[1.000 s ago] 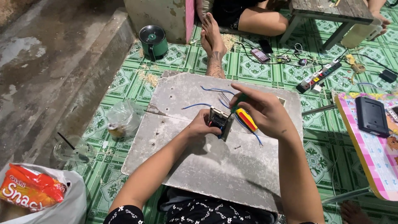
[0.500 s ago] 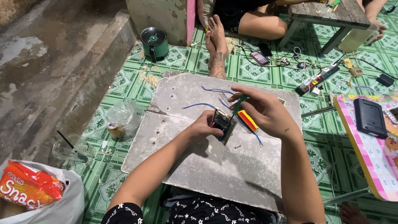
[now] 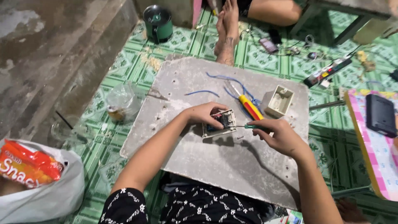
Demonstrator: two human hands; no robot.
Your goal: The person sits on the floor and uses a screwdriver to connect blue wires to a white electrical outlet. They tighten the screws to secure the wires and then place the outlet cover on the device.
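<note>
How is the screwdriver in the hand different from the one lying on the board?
The green screwdriver is thin and held in the right hand, lying level with its tip at the switch plate. The yellow-and-red screwdriver is thicker, lies loose on the grey board at a slant, and nobody touches it. Both have metal shafts and lie close to the switch plate, which the left hand holds.

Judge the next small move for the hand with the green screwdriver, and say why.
Probably turning the green screwdriver: the right hand has its tip at the switch module, which the left hand steadies on the grey board.
</note>
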